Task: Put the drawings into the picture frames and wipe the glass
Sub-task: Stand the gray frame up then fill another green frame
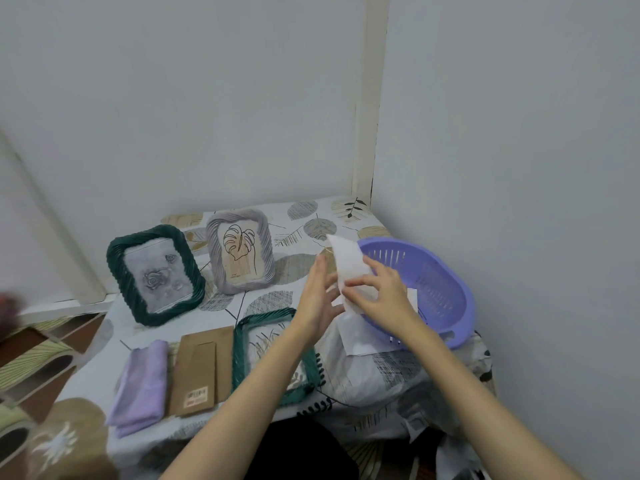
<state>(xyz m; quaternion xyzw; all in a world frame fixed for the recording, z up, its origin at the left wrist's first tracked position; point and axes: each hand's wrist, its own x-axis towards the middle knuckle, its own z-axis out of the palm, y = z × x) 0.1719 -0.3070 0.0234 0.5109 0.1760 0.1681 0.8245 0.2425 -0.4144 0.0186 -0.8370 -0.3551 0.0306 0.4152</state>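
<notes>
Grey walls corner a cloth-covered bench. Right hand pinches a white drawing above the purple basket; left hand, spread, steadies it, probably for the empty green frame lying flat below.

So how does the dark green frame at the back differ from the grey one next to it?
The dark green frame holds a grey rose picture; the grey frame holds a line-drawn leaf on a tan ground. The dark green frame stands further left and nearer the camera, and looks larger from here. Both stand propped up, with twisted rope-like borders.
</notes>
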